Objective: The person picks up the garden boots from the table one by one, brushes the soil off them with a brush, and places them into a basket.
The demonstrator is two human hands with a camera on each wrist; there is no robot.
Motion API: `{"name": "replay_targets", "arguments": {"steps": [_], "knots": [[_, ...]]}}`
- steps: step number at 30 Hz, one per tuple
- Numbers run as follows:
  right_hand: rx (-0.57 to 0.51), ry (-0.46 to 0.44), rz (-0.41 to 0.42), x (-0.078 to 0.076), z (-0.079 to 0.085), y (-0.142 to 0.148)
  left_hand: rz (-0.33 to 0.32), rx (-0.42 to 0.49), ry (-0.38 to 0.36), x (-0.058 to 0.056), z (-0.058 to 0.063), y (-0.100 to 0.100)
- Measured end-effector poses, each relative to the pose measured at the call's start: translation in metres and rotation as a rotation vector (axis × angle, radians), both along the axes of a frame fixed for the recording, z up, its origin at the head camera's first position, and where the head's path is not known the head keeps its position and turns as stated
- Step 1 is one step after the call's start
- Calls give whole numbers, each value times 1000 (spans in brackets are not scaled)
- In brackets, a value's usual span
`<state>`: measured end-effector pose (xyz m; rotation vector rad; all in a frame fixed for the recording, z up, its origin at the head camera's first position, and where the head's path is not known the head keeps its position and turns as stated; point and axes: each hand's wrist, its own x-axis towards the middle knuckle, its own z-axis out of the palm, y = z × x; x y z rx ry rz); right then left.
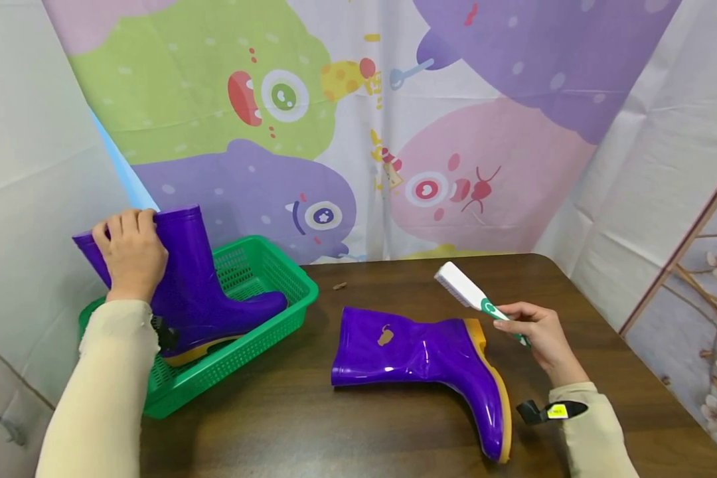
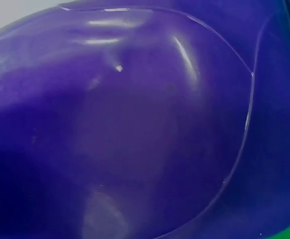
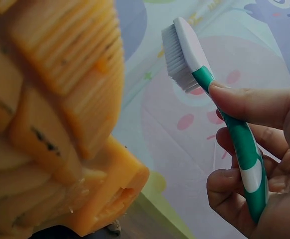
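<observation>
My left hand [image 1: 133,252] grips the top of a purple rain boot [image 1: 188,272], fingers over its rim. That boot stands upright, toe to the right, in a green plastic basket [image 1: 275,265]. Its glossy purple surface [image 2: 135,124] fills the left wrist view. With my right hand [image 1: 540,335] I hold a scrub brush [image 1: 463,285] by its green and white handle, thumb along it, white bristles [image 3: 177,59] free of any surface. A second purple boot [image 1: 406,352] lies on its side below the brush, a brown smear on its shaft. Its yellow sole [image 3: 60,124] looms close in the right wrist view.
Everything stands on a dark wooden table [image 1: 263,431]. A small brown crumb [image 1: 340,286] lies near the back edge, right of the basket. Behind the table hangs a cartoon-printed cloth [image 1: 311,146], with pale walls or sheets at both sides.
</observation>
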<state>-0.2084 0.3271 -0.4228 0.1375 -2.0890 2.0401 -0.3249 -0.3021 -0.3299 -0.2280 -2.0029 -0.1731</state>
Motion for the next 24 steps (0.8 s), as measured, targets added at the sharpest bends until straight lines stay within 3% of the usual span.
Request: {"name": "replay_targets", "arguments": {"steps": [13,17,24], "knots": [[7,-21,-20,2,0,0,108,42,-577,-1,-15,-2],[1,-22,-12,2,0,-1,114,41,-649,1,-21,-4],[9,-9,-16,1,0,-1,103,83,-644,6,-36,-7]]}}
